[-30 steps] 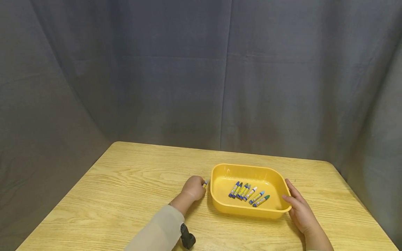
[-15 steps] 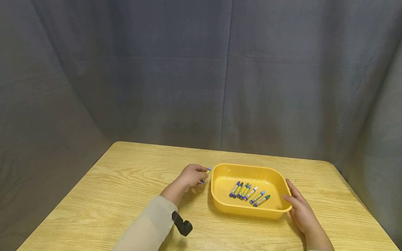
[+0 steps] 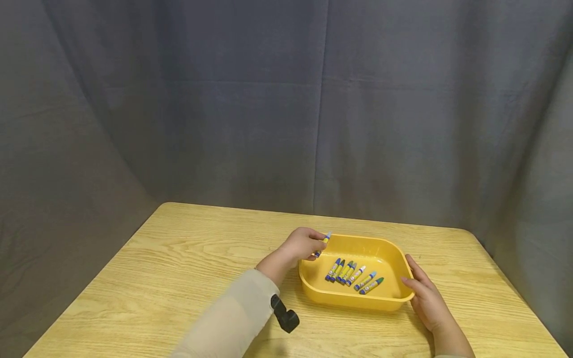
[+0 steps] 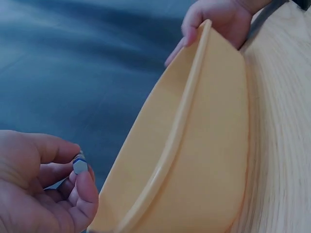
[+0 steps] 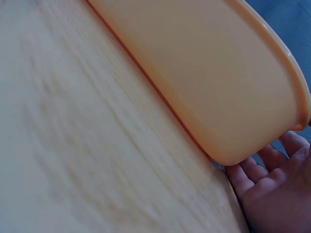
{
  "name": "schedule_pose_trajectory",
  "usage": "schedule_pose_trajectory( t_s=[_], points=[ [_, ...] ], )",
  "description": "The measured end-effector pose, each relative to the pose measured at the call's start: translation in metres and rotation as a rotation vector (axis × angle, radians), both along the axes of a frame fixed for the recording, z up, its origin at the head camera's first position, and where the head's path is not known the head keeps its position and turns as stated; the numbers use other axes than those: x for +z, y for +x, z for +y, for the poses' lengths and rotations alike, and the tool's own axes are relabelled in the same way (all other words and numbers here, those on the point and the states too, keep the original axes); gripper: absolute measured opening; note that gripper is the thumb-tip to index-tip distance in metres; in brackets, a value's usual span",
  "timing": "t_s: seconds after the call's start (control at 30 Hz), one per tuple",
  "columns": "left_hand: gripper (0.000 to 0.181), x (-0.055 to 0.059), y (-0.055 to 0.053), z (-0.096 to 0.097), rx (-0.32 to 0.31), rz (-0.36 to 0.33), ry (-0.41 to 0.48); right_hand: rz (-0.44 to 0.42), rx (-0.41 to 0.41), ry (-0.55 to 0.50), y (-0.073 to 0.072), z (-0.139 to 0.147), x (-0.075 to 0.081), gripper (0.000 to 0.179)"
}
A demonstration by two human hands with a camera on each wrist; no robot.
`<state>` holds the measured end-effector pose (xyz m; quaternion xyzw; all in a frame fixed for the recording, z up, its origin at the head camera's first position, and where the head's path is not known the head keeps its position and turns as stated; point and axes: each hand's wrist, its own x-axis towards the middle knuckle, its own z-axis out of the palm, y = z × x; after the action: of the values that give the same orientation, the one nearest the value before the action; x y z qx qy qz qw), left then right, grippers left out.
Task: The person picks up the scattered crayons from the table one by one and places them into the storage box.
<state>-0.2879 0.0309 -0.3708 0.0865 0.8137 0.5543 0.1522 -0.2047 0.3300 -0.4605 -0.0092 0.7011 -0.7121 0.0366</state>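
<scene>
My left hand pinches a yellow-wrapped crayon with blue bands and a pale tip, over the left rim of a yellow plastic tray. In the left wrist view, the crayon's flat end shows between thumb and fingertips. Inside the tray several crayons lie side by side, with blue, green, white and light-blue tips among them. At the tray's right end my right hand grips the rim, thumb over the edge and fingers along the outer wall. The right wrist view has those fingers against the tray's corner.
The tray stands on a wood-grain table with rounded far corners. A grey curtain hangs behind the table and along its sides. A black device is strapped at my left sleeve.
My left hand has lifted the crayon from the table left of the tray and carried it up and right, over the tray's left rim. The right hand and the tray have barely moved.
</scene>
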Motion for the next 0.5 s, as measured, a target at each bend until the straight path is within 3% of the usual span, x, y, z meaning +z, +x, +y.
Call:
schedule_pose_trajectory(
  t_s=[0.13,0.37,0.5],
  points=[
    [0.03,-0.002,0.002,0.013,0.0,0.046,-0.076,0.001,-0.004,-0.009,0.0,-0.001,0.0,0.073],
    [0.034,-0.014,0.004,0.026,-0.028,0.144,-0.316,0.003,0.003,-0.007,0.001,-0.003,0.001,0.073],
    [0.023,-0.021,0.002,0.034,-0.023,0.17,-0.403,-0.003,-0.001,0.0,0.001,-0.004,0.002,0.073]
  ],
)
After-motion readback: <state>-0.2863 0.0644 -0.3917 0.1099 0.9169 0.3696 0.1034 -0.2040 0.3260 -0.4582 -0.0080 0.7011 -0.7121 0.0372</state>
